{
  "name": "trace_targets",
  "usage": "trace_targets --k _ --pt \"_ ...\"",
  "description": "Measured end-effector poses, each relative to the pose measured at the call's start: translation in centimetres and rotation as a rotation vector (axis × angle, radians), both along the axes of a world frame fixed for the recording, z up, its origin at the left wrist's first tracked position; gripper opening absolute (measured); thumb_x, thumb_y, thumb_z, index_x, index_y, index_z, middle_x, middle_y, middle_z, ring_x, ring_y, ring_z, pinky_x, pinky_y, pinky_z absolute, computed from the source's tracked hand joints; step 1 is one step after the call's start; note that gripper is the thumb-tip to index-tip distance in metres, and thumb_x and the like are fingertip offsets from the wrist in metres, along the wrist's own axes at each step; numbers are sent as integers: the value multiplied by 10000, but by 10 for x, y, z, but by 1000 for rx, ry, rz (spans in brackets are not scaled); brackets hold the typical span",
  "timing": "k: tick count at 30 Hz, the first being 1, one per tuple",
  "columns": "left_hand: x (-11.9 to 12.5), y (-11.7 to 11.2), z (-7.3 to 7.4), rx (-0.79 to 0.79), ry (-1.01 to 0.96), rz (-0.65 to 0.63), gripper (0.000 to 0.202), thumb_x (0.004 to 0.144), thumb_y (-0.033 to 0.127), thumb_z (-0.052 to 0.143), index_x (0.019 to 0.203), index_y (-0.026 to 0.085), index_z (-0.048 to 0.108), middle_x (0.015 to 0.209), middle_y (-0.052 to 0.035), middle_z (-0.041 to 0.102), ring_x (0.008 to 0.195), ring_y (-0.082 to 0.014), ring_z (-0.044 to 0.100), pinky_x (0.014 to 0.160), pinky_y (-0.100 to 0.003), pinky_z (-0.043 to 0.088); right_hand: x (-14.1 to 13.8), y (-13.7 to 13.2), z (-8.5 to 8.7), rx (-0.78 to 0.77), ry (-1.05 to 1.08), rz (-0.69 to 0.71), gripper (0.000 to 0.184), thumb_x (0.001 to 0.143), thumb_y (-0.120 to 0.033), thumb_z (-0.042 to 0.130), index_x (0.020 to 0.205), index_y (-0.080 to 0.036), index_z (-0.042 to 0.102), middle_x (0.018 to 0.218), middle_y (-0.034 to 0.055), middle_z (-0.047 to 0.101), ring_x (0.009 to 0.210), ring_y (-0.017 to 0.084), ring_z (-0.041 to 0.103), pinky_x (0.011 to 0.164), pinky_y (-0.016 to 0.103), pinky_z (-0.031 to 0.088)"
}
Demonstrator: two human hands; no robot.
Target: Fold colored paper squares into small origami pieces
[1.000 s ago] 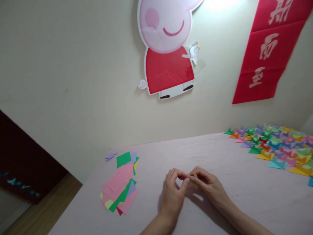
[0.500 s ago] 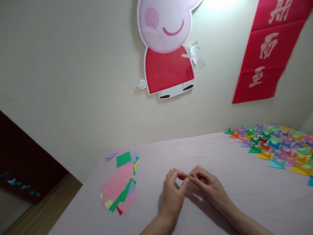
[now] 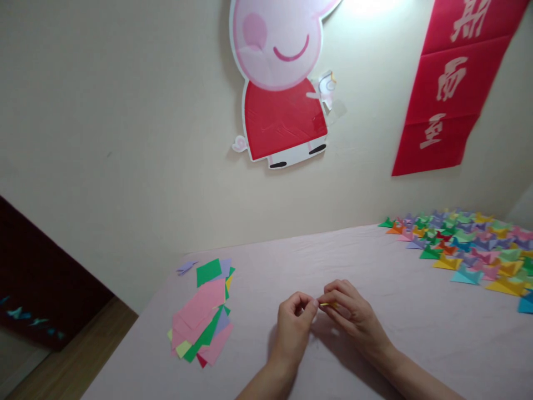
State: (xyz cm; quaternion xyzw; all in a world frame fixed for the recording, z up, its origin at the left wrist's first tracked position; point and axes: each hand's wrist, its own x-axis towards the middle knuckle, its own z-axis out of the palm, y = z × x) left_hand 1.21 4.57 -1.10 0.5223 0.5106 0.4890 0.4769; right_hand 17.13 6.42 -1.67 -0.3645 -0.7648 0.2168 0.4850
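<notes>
Between my two hands, just above the pale cloth, is a small yellow folded paper [image 3: 328,304], mostly covered by fingers. My left hand [image 3: 295,324] pinches its left end between thumb and index finger. Around the right side of the paper, the fingers and thumb of my right hand [image 3: 352,311] are closed. The exact folded shape cannot be made out. To the left lies a loose pile of coloured paper pieces [image 3: 200,314], pink, green, purple, pale yellow and red.
Rows of folded paper pieces [image 3: 470,244] in many colours stand at the right rear of the cloth-covered surface [image 3: 266,278]. A folded purple paper [image 3: 186,268] lies behind the loose pile. Behind rises a wall with a pig cutout [image 3: 285,119] and a red banner [image 3: 441,94].
My left hand has shifted slightly down and left. The fingers of my right hand have rearranged on the yellow paper, which now shows as a thin edge. The view has moved slightly.
</notes>
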Motion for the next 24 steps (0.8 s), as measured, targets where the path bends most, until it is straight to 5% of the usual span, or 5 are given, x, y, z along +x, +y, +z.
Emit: trace_targets --k 9,24 --pt "-6 5 14 -212 -176 -97 333 661 469 709 621 155 605 555 37 487 535 -89 370 549 -238 272 1 1 -1 41 -54 -22 120 911 -288 602 863 -267 710 830 46 660 818 228 567 740 349 465" --pt "-7 4 13 -397 -380 -186 387 558 450 796 701 132 627 662 -11 531 632 -127 464 606 -253 398 2 2 1 196 -33 40 143 953 -239 563 884 -244 688 782 24 639 776 189 573 708 300 463"
